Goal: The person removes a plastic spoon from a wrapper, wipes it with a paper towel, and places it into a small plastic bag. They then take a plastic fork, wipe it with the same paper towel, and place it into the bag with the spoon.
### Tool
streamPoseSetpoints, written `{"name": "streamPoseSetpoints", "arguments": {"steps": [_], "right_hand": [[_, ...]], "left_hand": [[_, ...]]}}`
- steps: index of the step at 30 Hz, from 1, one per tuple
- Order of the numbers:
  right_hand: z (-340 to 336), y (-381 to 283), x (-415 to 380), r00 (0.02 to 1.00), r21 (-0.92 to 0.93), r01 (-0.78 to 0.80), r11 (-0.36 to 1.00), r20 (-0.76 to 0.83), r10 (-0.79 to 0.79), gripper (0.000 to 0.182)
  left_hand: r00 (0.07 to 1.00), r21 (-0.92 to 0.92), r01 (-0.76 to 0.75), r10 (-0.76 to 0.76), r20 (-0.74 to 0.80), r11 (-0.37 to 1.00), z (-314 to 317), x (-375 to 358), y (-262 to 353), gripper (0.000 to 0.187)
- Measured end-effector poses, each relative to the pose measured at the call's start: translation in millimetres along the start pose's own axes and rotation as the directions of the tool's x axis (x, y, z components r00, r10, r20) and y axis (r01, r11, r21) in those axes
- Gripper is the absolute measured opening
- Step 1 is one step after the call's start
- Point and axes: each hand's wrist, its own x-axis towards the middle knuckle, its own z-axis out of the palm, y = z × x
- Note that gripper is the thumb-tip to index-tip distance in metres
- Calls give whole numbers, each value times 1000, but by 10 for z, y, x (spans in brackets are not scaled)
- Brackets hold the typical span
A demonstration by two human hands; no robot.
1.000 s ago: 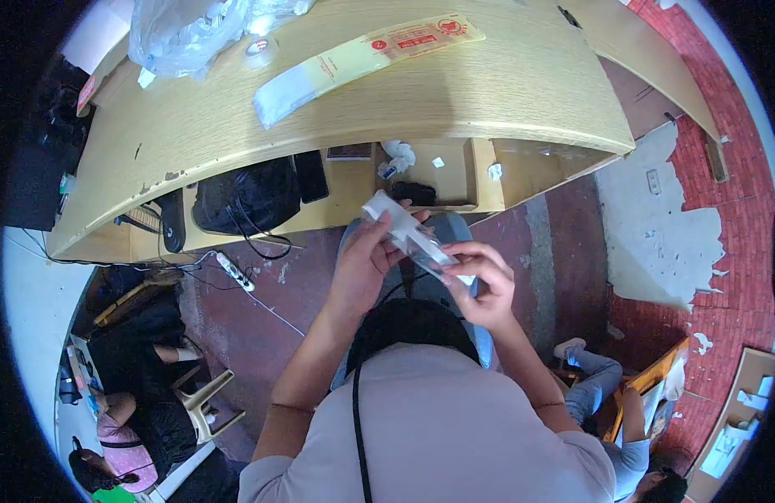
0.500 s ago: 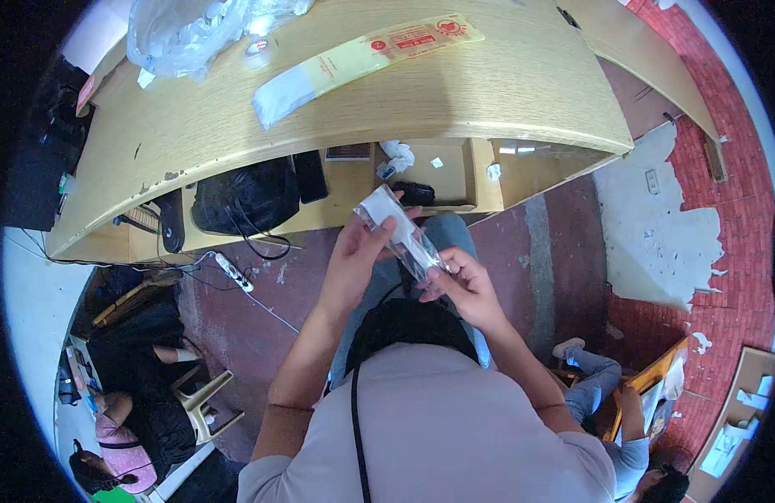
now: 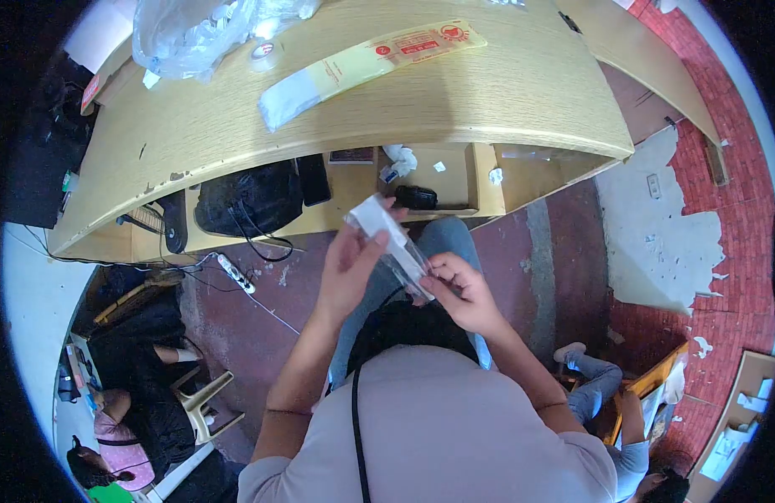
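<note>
Above my lap I hold a small clear plastic packet [image 3: 391, 237] with white material inside, tilted from upper left to lower right. My left hand [image 3: 354, 258] grips its upper left end, thumb across the front. The lower right end is pinched in my right hand [image 3: 460, 287]. What the white contents are, I cannot make out. Just beyond the packet, a black pouch-like item [image 3: 416, 197] lies in the desk's open compartment. On the desktop [image 3: 522, 84] lies a long yellow and clear plastic sleeve [image 3: 371, 67] with red print.
A clear plastic bag [image 3: 190, 38] and a tape roll [image 3: 263, 55] stand on the desk. Its shelf holds a black bag [image 3: 249, 197], a dark phone-like slab [image 3: 314, 180] and crumpled tissue [image 3: 399, 157]. A power strip [image 3: 235, 273] lies on the floor. Two people sit behind, left and right.
Both hands and the packet have shifted slightly down and left, with the packet's angle a bit steeper. The black pouch-like item in the compartment is now less covered by my fingers.
</note>
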Motion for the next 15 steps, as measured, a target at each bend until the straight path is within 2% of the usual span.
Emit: {"name": "streamPoseSetpoints", "arguments": {"steps": [1, 2, 3, 4, 6, 8, 9, 10, 11, 12, 14, 15], "right_hand": [[30, -81, 11, 999, 122, -2, 993, -33, 6, 13], [47, -128, 19, 998, 242, -1, 970, -66, 17, 14], [53, -135, 23, 998, 242, 2, 970, -66, 15, 14], [60, -139, 21, 997, 230, 25, 973, -76, -8, 15], [57, -141, 16, 996, 219, 51, 974, -85, -33, 17], [35, -154, 1, 998, -1, 48, 999, -38, -48, 18], [32, -189, -17, 998, -1, 51, 999, -38, -51, 18], [47, -295, -29, 993, -225, 100, 969, -37, -111, 18], [57, -393, -41, 985, -437, 142, 888, -23, -170, 19], [58, -457, -57, 985, -439, 145, 887, -24, -173, 19], [47, -583, -97, 998, -509, 50, 859, -5, -62, 23], [36, -675, -107, 998, -509, 52, 859, -6, -64, 23]], "left_hand": [[1000, 1, -2, 2, 0, 1000, -2, -30, -19, 27], [1000, 108, -2, -1, 24, 994, -13, -67, -60, 25], [999, 214, -4, -7, 49, 977, -27, -98, -100, 23], [999, 215, -5, -5, 50, 977, -58, -125, -134, 23], [967, 472, -80, -46, 250, 878, -122, -167, -171, 21], [969, 449, -32, -82, 232, 893, -76, -187, -133, 17], [969, 515, -143, 13, 247, 845, -50, -196, -85, 17], [957, 575, -250, 108, 270, 779, -30, -199, -45, 17], [956, 575, -254, 112, 271, 778, -24, -206, -33, 17], [953, 597, -272, 125, 276, 755, -19, -222, -28, 17], [949, 616, -291, 138, 285, 732, 10, -256, 0, 17], [933, 596, -322, 138, 334, 735, 31, -271, 39, 18]]}}
